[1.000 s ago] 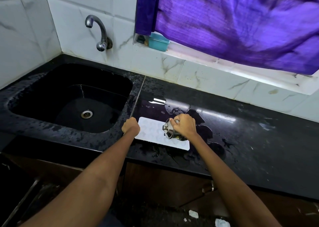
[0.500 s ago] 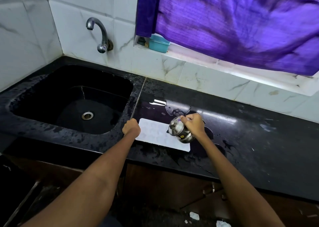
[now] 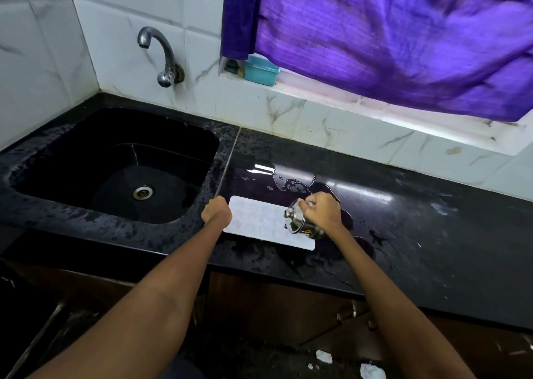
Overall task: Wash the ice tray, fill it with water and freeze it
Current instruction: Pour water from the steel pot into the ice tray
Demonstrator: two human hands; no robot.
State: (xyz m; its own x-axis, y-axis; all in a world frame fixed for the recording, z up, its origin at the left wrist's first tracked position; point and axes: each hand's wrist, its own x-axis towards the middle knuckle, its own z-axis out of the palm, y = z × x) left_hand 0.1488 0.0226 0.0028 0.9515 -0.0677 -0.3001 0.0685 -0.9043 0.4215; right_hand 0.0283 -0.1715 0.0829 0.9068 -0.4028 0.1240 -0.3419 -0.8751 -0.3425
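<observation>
On the wet counter [image 3: 403,205]: ice tray [image 3: 259,223], white, flat, small cells.
Left hand [image 3: 217,213]: curled on tray's left end.
Right hand [image 3: 323,214]: grips tilted steel cup [image 3: 300,221] above tray's right end.

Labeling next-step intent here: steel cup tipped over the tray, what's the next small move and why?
Probably slide the right hand with the tilted steel cup leftward along the white ice tray: its mouth is over the right end, and the left hand holds the left edge.
</observation>
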